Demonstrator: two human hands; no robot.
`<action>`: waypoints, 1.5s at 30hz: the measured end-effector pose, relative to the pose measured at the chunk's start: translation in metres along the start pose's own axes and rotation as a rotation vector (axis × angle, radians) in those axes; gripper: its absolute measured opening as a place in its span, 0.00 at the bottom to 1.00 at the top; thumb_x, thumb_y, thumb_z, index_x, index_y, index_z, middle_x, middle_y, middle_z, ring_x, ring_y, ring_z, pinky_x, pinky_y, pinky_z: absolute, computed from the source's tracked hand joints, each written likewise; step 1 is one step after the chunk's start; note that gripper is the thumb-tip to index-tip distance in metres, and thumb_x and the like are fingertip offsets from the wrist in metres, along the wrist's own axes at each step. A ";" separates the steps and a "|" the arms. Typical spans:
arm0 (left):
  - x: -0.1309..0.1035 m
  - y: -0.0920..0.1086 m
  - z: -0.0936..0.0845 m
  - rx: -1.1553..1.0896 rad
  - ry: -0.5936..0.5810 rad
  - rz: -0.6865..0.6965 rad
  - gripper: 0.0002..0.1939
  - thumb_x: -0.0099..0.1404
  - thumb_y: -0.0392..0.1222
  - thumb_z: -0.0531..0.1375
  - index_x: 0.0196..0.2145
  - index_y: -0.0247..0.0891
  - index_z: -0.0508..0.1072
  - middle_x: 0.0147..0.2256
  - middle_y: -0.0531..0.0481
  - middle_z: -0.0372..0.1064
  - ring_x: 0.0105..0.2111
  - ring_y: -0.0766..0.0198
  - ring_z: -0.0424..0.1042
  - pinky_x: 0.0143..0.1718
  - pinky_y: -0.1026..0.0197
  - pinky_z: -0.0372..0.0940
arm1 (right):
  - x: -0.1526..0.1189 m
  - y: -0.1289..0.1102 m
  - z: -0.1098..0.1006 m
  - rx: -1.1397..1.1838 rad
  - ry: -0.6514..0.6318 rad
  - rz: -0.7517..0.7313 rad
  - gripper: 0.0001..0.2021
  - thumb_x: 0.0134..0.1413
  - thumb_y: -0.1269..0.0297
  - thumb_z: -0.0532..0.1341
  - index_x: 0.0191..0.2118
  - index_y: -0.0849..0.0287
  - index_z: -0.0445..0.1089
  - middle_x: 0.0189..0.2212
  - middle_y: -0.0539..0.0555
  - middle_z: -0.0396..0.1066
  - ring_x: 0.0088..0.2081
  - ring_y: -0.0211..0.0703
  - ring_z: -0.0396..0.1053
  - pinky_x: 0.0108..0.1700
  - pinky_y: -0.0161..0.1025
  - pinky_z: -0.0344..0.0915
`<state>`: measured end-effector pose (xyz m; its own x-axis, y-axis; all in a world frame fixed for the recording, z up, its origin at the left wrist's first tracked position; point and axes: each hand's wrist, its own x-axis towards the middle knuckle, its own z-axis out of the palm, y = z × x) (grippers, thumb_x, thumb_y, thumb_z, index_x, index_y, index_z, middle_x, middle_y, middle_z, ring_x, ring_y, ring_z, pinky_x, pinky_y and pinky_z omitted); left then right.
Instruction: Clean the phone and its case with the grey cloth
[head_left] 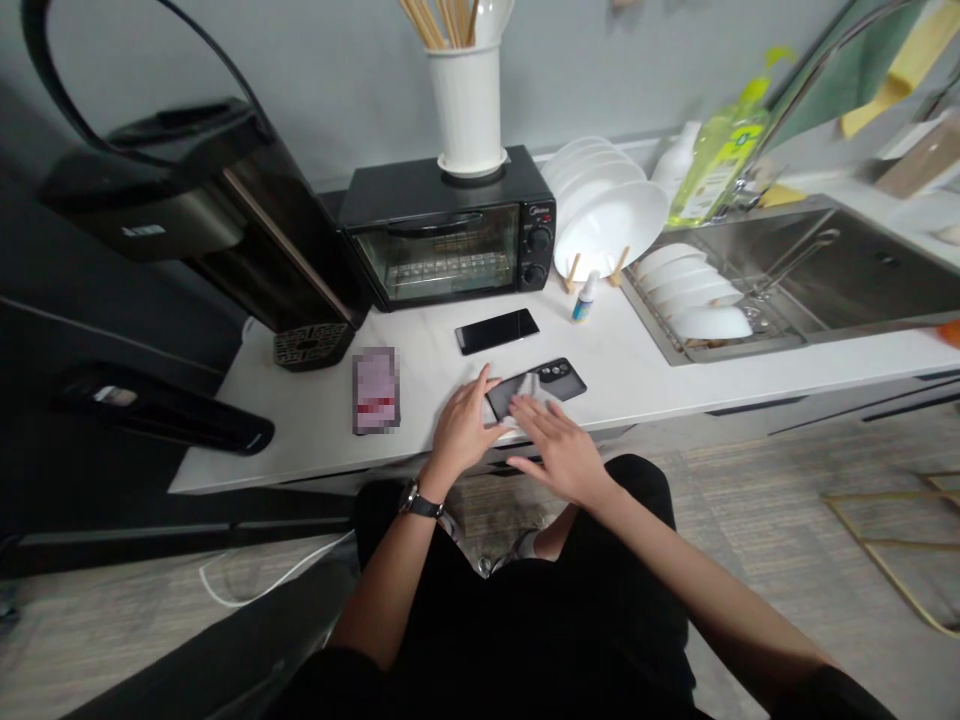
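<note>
A dark smartphone (571, 384) lies face down on the white counter, its camera lenses toward the right end. My left hand (463, 424), with a black watch at the wrist, grips the phone's left end between thumb and fingers. Under the fingers of my right hand (559, 445) a small light grey cloth (531, 386) is pressed on the phone's back; part of the cloth is hidden. Just behind lies a second phone (497, 331), black screen up. A small spray bottle (584, 299) with a blue-green label stands farther back on the right.
A black toaster oven (450, 245) carries a white utensil holder (466, 110). Left of it stands a tall black appliance (247, 230); a pixelated pinkish item (376, 390) lies nearby. White plates (611, 230) stand in a rack beside the steel sink (847, 270), which holds bowls (697, 290).
</note>
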<state>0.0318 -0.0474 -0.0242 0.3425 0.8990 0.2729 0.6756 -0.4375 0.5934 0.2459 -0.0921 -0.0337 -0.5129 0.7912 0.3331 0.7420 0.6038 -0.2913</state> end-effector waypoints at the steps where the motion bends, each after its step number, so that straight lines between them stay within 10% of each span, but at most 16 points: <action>1: 0.000 0.002 0.000 0.001 -0.001 -0.004 0.56 0.63 0.40 0.72 0.77 0.47 0.42 0.64 0.44 0.70 0.65 0.48 0.68 0.67 0.45 0.63 | -0.009 0.014 -0.007 -0.030 0.018 0.045 0.38 0.73 0.41 0.52 0.77 0.61 0.50 0.74 0.63 0.55 0.74 0.58 0.55 0.73 0.61 0.54; 5: 0.001 0.004 -0.001 0.000 -0.014 -0.024 0.58 0.61 0.42 0.74 0.76 0.48 0.43 0.64 0.45 0.71 0.64 0.47 0.69 0.67 0.43 0.63 | -0.005 0.048 -0.008 -0.115 0.134 0.284 0.42 0.72 0.40 0.50 0.76 0.70 0.50 0.74 0.70 0.53 0.74 0.65 0.52 0.72 0.65 0.54; 12: 0.000 -0.004 0.000 0.019 -0.043 0.002 0.53 0.64 0.35 0.68 0.77 0.45 0.42 0.66 0.43 0.69 0.64 0.49 0.69 0.67 0.45 0.63 | 0.031 -0.022 0.023 0.046 0.042 0.003 0.41 0.73 0.41 0.50 0.75 0.71 0.51 0.73 0.69 0.54 0.75 0.58 0.52 0.75 0.57 0.53; 20: 0.001 0.004 -0.001 0.024 -0.027 -0.016 0.57 0.63 0.46 0.73 0.77 0.46 0.41 0.65 0.44 0.70 0.64 0.48 0.69 0.67 0.44 0.63 | 0.001 0.049 -0.006 -0.101 0.102 0.215 0.35 0.76 0.51 0.48 0.77 0.70 0.46 0.75 0.70 0.48 0.76 0.62 0.48 0.73 0.63 0.53; 26: -0.001 -0.004 0.002 0.030 -0.023 0.019 0.47 0.68 0.31 0.62 0.77 0.43 0.43 0.67 0.41 0.66 0.66 0.50 0.67 0.68 0.44 0.61 | 0.051 -0.022 0.033 -0.005 0.116 0.223 0.34 0.76 0.55 0.47 0.73 0.81 0.52 0.72 0.78 0.54 0.75 0.64 0.51 0.73 0.62 0.53; 29: -0.002 -0.004 0.001 0.043 -0.026 0.008 0.49 0.67 0.31 0.61 0.77 0.43 0.41 0.67 0.40 0.66 0.66 0.48 0.67 0.68 0.43 0.62 | 0.044 -0.029 0.029 0.058 0.067 0.114 0.31 0.76 0.59 0.45 0.74 0.77 0.52 0.73 0.73 0.54 0.75 0.56 0.53 0.74 0.56 0.55; 36: 0.002 0.004 -0.002 0.026 -0.038 -0.024 0.57 0.64 0.48 0.72 0.77 0.47 0.40 0.66 0.44 0.68 0.66 0.46 0.67 0.71 0.39 0.56 | -0.001 0.040 0.004 -0.105 0.160 0.239 0.37 0.75 0.51 0.51 0.77 0.70 0.46 0.76 0.71 0.46 0.77 0.64 0.45 0.73 0.66 0.52; 45: 0.000 0.004 0.000 0.048 -0.036 -0.044 0.51 0.67 0.41 0.68 0.77 0.46 0.42 0.66 0.43 0.69 0.66 0.50 0.68 0.71 0.41 0.57 | 0.034 -0.001 0.004 0.069 0.090 0.088 0.30 0.76 0.57 0.47 0.76 0.65 0.52 0.74 0.64 0.53 0.74 0.53 0.54 0.74 0.55 0.56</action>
<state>0.0344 -0.0487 -0.0216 0.3351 0.9163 0.2193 0.7206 -0.3992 0.5670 0.2259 -0.0652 -0.0259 -0.4036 0.8314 0.3818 0.7493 0.5399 -0.3834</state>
